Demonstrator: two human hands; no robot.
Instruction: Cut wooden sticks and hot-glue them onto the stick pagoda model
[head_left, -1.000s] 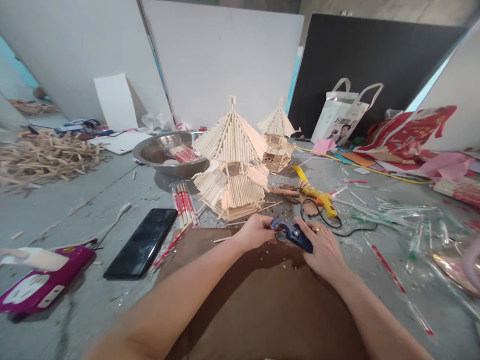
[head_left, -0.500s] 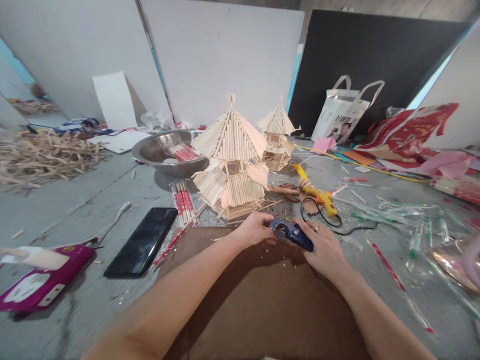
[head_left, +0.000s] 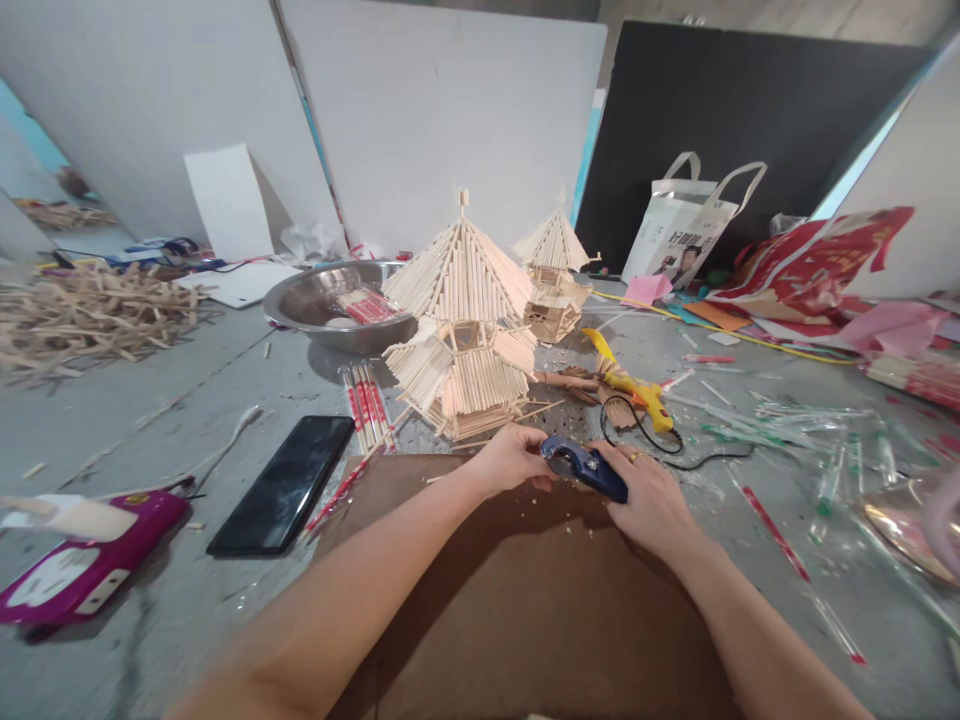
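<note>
My right hand [head_left: 651, 497] is closed around a dark blue hand cutter [head_left: 589, 468], with a ring on one finger. The tool has a curved jaw that points left. At that jaw my left hand [head_left: 514, 460] is pinched shut, its fingertips on something small that I cannot make out. Both hands are over a brown board [head_left: 540, 610] with pale crumbs on it. Just beyond them stands a pavilion model [head_left: 466, 340] built of wooden sticks, with a tiered roof. A smaller stick pavilion [head_left: 556, 262] stands behind it to the right.
A yellow glue gun [head_left: 641, 390] with a black cord lies right of the model. Left are a black phone [head_left: 283, 485], packaged chopsticks [head_left: 366, 405], a metal basin [head_left: 300, 320], a magenta device [head_left: 97, 560] and a stick pile [head_left: 97, 320]. Plastic wrappers [head_left: 829, 465] litter the right.
</note>
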